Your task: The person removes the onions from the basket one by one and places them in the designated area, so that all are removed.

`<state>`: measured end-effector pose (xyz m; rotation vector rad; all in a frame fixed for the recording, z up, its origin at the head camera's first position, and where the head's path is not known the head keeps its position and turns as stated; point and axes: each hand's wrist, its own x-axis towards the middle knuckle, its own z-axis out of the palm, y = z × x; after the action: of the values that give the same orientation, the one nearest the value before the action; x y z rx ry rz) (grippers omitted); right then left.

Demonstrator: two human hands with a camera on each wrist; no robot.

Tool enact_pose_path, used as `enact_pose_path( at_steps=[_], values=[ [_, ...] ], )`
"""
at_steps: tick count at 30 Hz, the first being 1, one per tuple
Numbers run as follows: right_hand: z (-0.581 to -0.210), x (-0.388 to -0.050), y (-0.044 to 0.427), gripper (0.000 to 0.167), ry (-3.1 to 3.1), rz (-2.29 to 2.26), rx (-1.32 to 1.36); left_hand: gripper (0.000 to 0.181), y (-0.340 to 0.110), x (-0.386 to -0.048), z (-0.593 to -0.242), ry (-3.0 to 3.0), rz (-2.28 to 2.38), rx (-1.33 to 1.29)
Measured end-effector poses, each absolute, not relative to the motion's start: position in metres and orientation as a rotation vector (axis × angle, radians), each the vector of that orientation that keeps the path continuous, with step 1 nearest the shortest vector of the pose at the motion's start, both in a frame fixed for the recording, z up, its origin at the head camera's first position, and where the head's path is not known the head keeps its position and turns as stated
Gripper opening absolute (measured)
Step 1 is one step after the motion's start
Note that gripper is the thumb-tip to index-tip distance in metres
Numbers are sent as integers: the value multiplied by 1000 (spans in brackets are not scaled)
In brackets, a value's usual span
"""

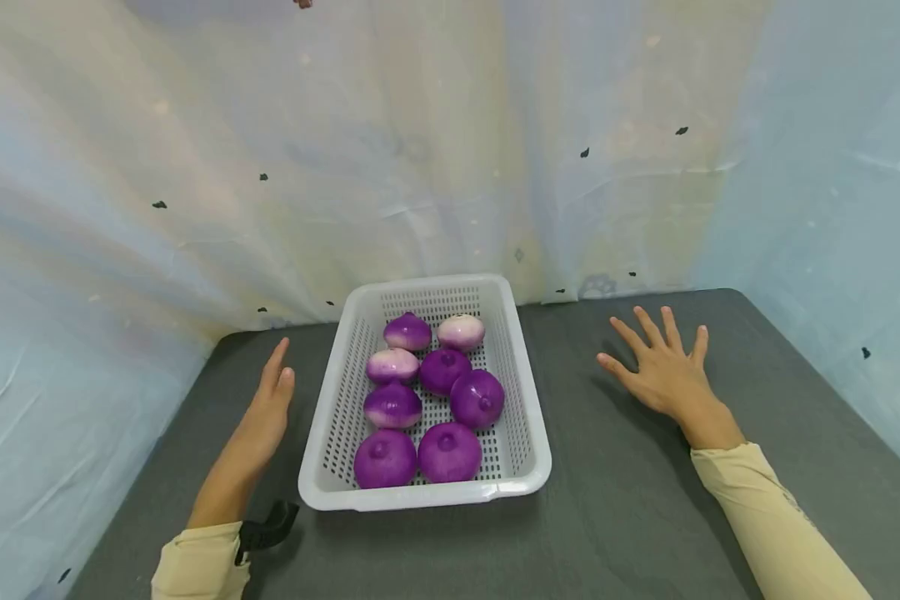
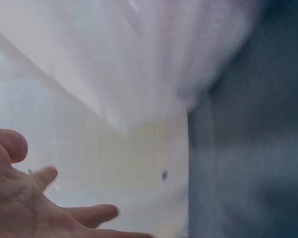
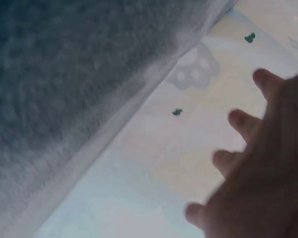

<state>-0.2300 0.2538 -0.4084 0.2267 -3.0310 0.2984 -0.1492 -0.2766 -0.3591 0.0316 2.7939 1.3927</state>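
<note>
A white perforated plastic basket (image 1: pixel 316 450) sits mid-table and holds several purple onions. Two large ones, such as this onion (image 1: pixel 448 452), lie along its near side; a paler white-and-purple onion (image 1: pixel 461 332) is at the far right. My left hand (image 1: pixel 262 419) is held to the left of the basket, apart from it, with nothing in it; the left wrist view shows its fingers (image 2: pixel 97 214) extended. On the other side, well clear of the basket, my right hand (image 1: pixel 667 375) hovers over the table with fingers spread, holding nothing. The right wrist view shows several of its fingertips (image 3: pixel 236 119).
The dark grey table (image 1: pixel 592 517) extends on both sides of the basket. A pale patterned curtain (image 1: pixel 450 167) hangs behind the table and along its sides. A black strap (image 1: pixel 270 527) is at the left wrist, by the basket's near left corner.
</note>
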Motion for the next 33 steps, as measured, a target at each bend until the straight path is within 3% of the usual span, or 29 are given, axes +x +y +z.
enact_pose_path(
  at_steps=[6, 21, 33],
  values=[
    [-402, -229, 249, 77, -2979, 332, 279, 62, -256, -131, -356, 2337, 1799, -25],
    [-348, -204, 205, 66, -2829, 614, 633, 71, -262, -131, -370, 2087, 1953, -12],
    [-321, -175, 157, 76, -2838, 741, 753, 61, -263, -131, -372, 2043, 1896, 10]
  ],
)
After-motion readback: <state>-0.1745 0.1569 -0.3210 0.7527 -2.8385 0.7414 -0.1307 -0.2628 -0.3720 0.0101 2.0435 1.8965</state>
